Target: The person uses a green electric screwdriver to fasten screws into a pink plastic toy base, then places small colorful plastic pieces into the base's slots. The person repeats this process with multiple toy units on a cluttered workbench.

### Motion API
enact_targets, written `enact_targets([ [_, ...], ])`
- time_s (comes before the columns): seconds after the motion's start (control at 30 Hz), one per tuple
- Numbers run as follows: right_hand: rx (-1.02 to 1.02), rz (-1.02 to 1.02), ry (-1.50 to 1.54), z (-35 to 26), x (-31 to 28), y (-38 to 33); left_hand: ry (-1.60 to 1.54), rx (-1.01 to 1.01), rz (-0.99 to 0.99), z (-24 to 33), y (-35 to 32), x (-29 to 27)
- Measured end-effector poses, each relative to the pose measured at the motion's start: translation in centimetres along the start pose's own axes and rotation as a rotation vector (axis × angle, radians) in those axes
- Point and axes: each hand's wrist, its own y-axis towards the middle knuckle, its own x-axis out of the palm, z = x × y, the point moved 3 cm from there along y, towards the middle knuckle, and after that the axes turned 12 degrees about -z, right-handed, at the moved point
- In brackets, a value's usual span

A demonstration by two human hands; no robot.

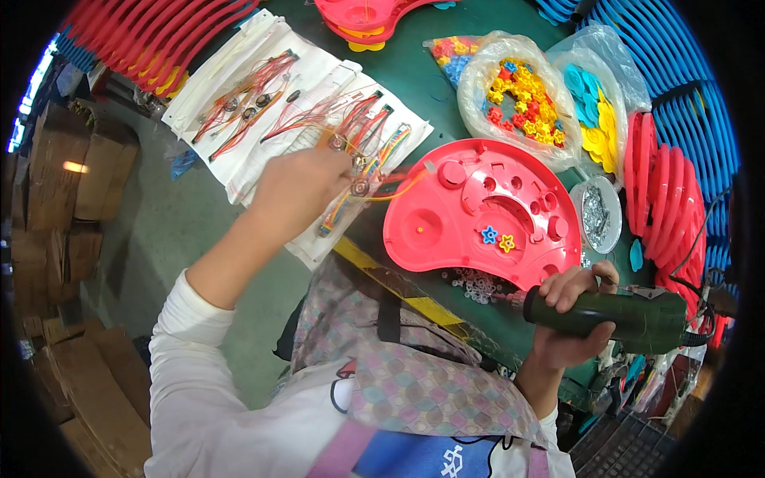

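Note:
My left hand [301, 182] reaches over white sheets [183, 123] at the left, its fingers closed on a wired electronic assembly [360, 188] with round metal discs and coloured leads. A thin yellow wire stretches from there to the rim of a red plastic shell [470, 253]. Inside the shell sit a blue star piece [489, 234] and a yellow star piece [507, 243]. My right hand [567, 288] grips a dark green electric screwdriver [629, 319], whose tip points left, close to the shell's lower right edge.
Small clear washer-like parts [478, 285] lie below the shell. A tub of screws [598, 215] stands to its right. Behind are bags of star pieces [526, 99] and blue and yellow parts [590, 107]. Stacked blue rings [677, 64] and red shells [661, 191] edge the right side.

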Motion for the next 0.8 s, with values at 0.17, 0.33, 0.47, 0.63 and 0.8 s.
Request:
enact_targets([
  [0.17,-0.007,0.003,0.013,-0.1,0.2,0.2,0.169,0.376,0.546,3.0,0.3,-4.2],
  [0.33,-0.026,-0.019,-0.004,-0.5,-0.1,-0.1,-0.367,0.464,0.543,6.1,1.3,-5.0],
  [0.47,0.001,0.015,-0.003,-1.0,-0.6,-0.4,-0.811,0.338,0.038,6.6,2.6,-2.0],
  [0.63,-0.025,-0.011,-0.004,-1.0,-1.1,-0.2,-0.743,0.301,-0.118,8.9,3.5,0.1],
  [0.8,-0.052,-0.025,0.081,-1.6,-1.8,0.8,-0.722,0.428,0.017,13.4,4.8,2.3],
])
